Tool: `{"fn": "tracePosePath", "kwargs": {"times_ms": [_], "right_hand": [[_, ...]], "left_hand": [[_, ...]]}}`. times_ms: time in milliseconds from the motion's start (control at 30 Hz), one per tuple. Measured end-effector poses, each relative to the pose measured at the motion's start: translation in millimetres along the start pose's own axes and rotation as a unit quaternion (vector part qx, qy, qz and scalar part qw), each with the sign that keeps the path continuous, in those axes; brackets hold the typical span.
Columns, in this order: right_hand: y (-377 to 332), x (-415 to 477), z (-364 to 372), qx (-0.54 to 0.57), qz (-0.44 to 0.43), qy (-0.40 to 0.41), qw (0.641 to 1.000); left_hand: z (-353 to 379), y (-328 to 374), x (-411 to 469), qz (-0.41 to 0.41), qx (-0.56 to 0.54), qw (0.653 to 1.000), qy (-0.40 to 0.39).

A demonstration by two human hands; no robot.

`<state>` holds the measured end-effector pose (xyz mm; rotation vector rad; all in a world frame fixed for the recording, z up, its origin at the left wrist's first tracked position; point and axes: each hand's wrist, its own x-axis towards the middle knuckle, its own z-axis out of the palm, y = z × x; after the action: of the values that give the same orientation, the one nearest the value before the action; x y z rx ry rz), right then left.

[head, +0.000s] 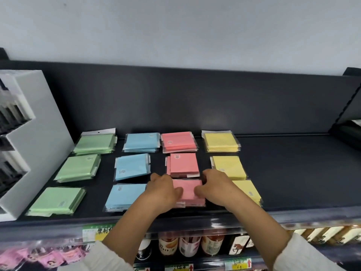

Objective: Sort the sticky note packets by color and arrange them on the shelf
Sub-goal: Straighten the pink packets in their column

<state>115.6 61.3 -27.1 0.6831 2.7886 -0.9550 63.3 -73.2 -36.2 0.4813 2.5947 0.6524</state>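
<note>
- The near pink stack [188, 190] is gripped by the left hand [163, 189] and the right hand [216, 187].
- It is flanked by a blue stack [125, 195] and a yellow stack [248, 190].

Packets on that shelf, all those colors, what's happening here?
A person is sorting sticky-note packets by color on a dark shelf. The left hand and right hand grip the front pink stack by its sides, apparently squaring it in place. Green stacks, blue stacks, pink ones and yellow stacks lie in four columns, left to right, three stacks each.
</note>
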Motion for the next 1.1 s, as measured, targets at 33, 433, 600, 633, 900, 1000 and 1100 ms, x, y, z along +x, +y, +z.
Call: {"fn": "tracePosePath", "kwargs": {"times_ms": [33,433,600,633,900,1000,1100], "right_hand": [[-1.8,2.4,-4.5,-0.006,-0.005,0.006,1.000],[-24.1,65.5,-19.5,0.043,0.031,0.007,0.999],[-18.3,76.4,-3.8,0.107,0.034,0.045,0.993],[-16.4,77.0,-2.0,0.138,0.038,0.051,0.988],[-13.8,67.4,-6.0,0.316,-0.022,0.082,0.945],[-17.7,66.7,-12.0,0.260,-0.077,0.139,0.953],[-12.5,64.1,-8.3,0.196,-0.099,0.154,0.963]], "left_hand": [[-3.3,0.2,0.7,0.002,0.012,1.000,0.007],[-19.9,9.9,67.3,-0.017,0.066,0.989,0.129],[-4.3,9.9,73.4,-0.015,0.013,0.980,0.197],[-4.0,9.3,74.2,-0.018,-0.016,0.979,0.204],[-14.0,8.1,65.4,0.014,-0.248,0.948,0.201],[-17.1,9.0,63.2,0.073,-0.229,0.938,0.251],[-14.2,6.2,61.3,0.094,-0.180,0.939,0.277]]}}
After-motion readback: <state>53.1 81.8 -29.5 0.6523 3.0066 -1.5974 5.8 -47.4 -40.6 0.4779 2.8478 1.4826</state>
